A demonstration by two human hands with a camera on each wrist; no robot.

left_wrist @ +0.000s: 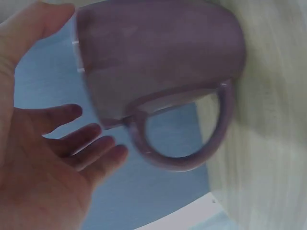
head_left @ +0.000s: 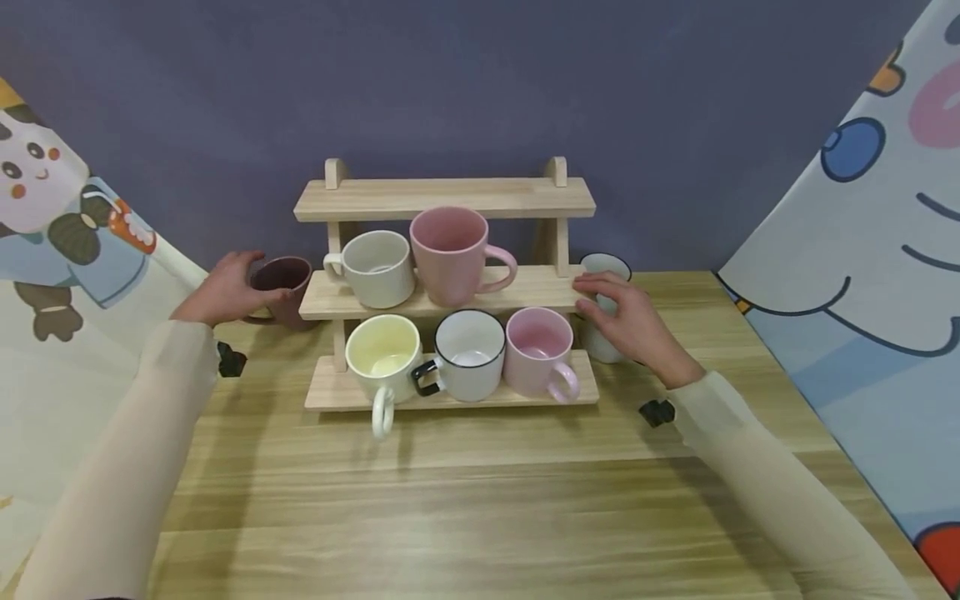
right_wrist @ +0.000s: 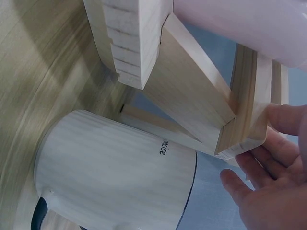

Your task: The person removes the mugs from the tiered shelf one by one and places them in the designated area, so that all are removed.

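My left hand (head_left: 228, 287) is spread beside a dark mauve mug (head_left: 288, 292) left of the wooden rack. In the left wrist view, its thumb is near the rim of that mug (left_wrist: 163, 52), and its other fingers are loosely bent beside the handle. At the right end of the rack's middle shelf (head_left: 532, 287), my right hand (head_left: 626, 321) has its fingertips at the shelf edge. Partly hidden behind that hand is an upright white mug (right_wrist: 115, 163) with a black rim, printed lettering and a dark handle.
The middle shelf holds a greyish-white mug (head_left: 378, 271) and a large pink mug (head_left: 450, 262). Below stand a pale yellow mug (head_left: 382, 350), a white black-rimmed mug (head_left: 471, 362) and a light pink mug (head_left: 534, 358). Printed cloth (head_left: 847, 250) hangs at both sides.
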